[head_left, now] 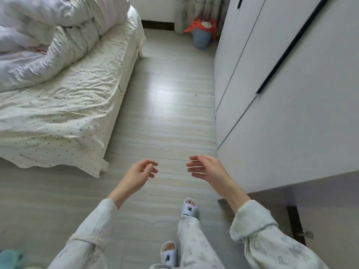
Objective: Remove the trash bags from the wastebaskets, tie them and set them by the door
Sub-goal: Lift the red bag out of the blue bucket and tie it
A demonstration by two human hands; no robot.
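Approach | our left hand (142, 172) and right hand (204, 167) loose, empty, raised for reaching | blue wastebasket (202, 38), orange bag (196, 26) far ahead.

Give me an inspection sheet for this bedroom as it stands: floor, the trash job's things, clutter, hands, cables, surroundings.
Surface: pale striped tile floor, open lane between bed and wardrobe.
Job's things: blue wastebasket in the far corner by the curtain, orange trash bag still lining it, untied, with pale rubbish inside.
Clutter: teal item at the lower left edge, too cut off to identify.
Hands: left hand and right hand both empty, fingers loosely curled, far from the basket.
Cables: nothing seen.
Surroundings: unmade bed with a heaped duvet on the left; white wardrobe on the right; curtain at the far wall.
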